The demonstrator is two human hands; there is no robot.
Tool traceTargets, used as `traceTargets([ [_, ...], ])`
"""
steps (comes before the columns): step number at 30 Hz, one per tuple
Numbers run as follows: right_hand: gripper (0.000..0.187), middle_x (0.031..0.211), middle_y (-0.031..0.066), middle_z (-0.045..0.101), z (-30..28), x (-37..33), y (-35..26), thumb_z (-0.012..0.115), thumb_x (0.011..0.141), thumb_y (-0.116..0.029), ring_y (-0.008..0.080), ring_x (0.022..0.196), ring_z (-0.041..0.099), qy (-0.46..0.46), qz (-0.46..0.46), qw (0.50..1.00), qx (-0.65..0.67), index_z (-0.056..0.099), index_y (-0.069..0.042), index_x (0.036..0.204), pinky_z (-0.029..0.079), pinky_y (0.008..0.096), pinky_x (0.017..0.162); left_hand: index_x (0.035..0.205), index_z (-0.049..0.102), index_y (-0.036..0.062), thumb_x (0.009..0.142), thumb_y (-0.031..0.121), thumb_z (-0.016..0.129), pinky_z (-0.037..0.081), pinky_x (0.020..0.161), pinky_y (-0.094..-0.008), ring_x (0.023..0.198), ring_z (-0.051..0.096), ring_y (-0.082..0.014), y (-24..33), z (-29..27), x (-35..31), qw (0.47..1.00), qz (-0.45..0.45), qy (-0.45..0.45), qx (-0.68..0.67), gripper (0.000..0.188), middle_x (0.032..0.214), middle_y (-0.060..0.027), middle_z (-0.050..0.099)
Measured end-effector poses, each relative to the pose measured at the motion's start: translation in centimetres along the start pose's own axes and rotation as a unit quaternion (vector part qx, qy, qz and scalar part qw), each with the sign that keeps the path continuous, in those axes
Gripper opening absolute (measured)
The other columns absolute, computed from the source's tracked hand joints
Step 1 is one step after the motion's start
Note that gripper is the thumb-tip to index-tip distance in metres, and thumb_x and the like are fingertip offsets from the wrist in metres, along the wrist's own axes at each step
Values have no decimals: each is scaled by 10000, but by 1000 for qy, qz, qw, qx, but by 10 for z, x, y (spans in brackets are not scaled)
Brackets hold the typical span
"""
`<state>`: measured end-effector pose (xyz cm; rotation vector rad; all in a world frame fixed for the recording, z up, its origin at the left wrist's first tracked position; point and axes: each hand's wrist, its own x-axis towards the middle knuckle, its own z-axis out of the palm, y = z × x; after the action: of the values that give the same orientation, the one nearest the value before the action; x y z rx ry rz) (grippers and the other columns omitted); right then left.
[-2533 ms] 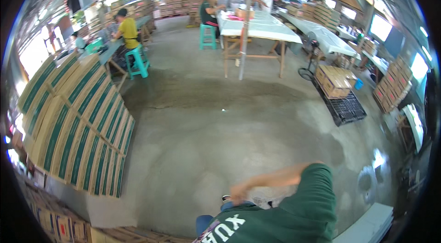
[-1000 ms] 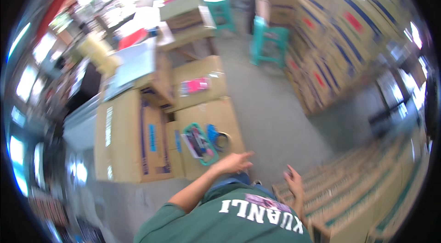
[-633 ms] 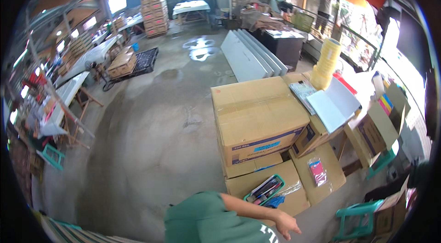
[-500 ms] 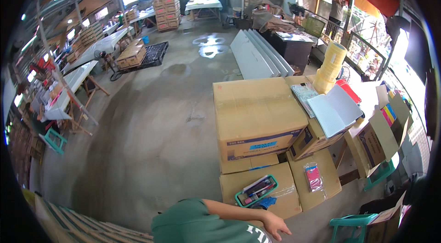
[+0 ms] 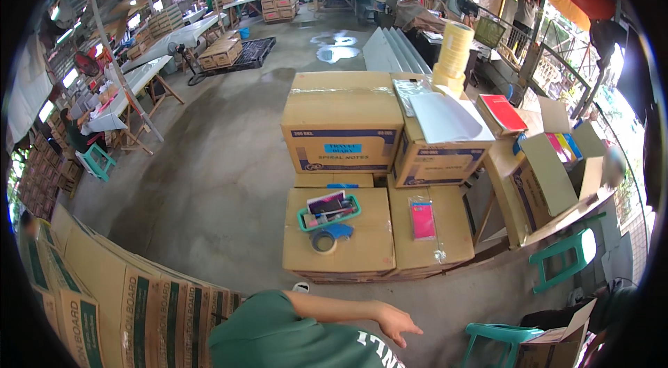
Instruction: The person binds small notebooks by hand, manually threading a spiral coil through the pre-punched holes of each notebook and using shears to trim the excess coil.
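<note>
Right hand (image 5: 398, 323) at bottom edge, bare forearm stretched rightward from green sleeve, fingers loosely spread, palm down, holding nothing. Left hand out of view.

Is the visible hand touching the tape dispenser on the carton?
Apart. The head view shows the hand hanging open below the carton, with bare floor between it and the tape dispenser.

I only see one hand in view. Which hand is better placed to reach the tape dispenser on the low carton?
Right hand: open, empty, extended below the carton bearing the tape dispenser. Left hand is out of view.
</note>
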<state>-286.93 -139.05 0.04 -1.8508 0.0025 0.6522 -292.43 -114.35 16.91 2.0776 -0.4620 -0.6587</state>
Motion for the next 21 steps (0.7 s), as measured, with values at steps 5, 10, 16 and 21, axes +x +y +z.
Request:
traceTargets([
  [5,388,871,126,604,-85,-6,-29,643,961,-375,211,797,571,-49,29,980,190,588,4,1019,474,406,704,1532,331,56,924,442,655,415,1084,-491,1307,487,-418,59,4,103,997,10,-50,64,790,1402,-249,519],
  [10,431,1015,147,647,-174,8,-43,676,949,-351,225,929,615,-47,59,923,378,600,2,1183,509,409,799,1485,404,34,880,418,697,455,1026,-490,1226,554,-426,86,2,213,989,108,-82,58,774,1329,-247,585],
  [16,419,1069,76,699,-337,183,21,669,971,-358,208,910,655,110,34,921,372,607,-105,1299,514,375,804,1545,307,69,915,369,675,441,1052,-485,1284,521,-416,114,-56,344,973,132,-172,78,789,1453,-242,487],
  [21,379,1041,41,713,-441,301,19,660,963,-387,194,830,680,195,135,942,237,636,-141,1250,508,409,749,1574,237,95,978,444,589,430,1071,-478,1308,499,-392,111,-134,457,963,159,-176,124,776,1513,-205,418],
])
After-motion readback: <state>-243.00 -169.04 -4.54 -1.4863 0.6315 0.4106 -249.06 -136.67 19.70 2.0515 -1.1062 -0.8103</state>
